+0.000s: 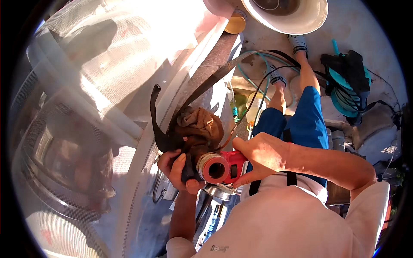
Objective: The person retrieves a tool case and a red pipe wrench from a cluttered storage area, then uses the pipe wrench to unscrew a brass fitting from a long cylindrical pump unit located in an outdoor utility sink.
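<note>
My left hand (177, 168) grips a dark bundle: a brown crumpled cloth (198, 124) and a black rubber strap (156, 124) that curls upward from my fingers. My right hand (258, 155) is closed on a red tool body (234, 165). The tool ends in a round, reddish threaded opening (216, 170) that faces the camera between my two hands. A thin dark cable (254, 96) runs from the tool toward the ground ahead. A shiny metal part (217, 190) shows just below the opening.
A large white mesh screen (107, 64) fills the left side, with a metal pot (64, 172) seen through it. A white basin (297, 19) and a yellow jar (235, 23) lie ahead. A teal hose reel (348, 81) stands at right. My legs in blue shorts (303, 122) are below.
</note>
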{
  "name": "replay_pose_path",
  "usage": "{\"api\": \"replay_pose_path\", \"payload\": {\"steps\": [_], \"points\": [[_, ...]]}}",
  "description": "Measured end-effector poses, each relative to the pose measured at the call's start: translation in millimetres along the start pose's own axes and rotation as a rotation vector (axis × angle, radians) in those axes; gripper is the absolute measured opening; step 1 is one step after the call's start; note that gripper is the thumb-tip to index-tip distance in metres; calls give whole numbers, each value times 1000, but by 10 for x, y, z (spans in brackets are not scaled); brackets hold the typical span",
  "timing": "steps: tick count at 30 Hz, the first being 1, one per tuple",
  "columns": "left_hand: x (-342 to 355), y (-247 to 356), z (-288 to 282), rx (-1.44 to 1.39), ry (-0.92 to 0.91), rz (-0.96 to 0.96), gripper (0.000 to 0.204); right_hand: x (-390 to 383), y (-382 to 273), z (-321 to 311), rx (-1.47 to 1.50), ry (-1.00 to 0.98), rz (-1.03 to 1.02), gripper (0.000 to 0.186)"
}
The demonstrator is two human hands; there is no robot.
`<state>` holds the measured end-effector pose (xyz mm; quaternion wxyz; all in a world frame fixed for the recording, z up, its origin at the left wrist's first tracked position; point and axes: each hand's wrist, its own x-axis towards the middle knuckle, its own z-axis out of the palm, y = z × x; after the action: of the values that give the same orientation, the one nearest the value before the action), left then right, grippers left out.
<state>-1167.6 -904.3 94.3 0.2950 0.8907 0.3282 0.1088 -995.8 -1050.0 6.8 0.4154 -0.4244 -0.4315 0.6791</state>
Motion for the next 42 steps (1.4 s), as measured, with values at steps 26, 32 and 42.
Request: {"api": "replay_pose_path", "payload": {"steps": [26,32,42], "points": [[97,-39,17,-28,23,183,45,60,-61,240,-434,366,230,18],[-188,-204,-117,-191,-6,92,121,5,-56,291,-477,424,149,18],[-939,-995,-370,202,-181,-284,97,68,-10,301,-434,426,197,18]]}}
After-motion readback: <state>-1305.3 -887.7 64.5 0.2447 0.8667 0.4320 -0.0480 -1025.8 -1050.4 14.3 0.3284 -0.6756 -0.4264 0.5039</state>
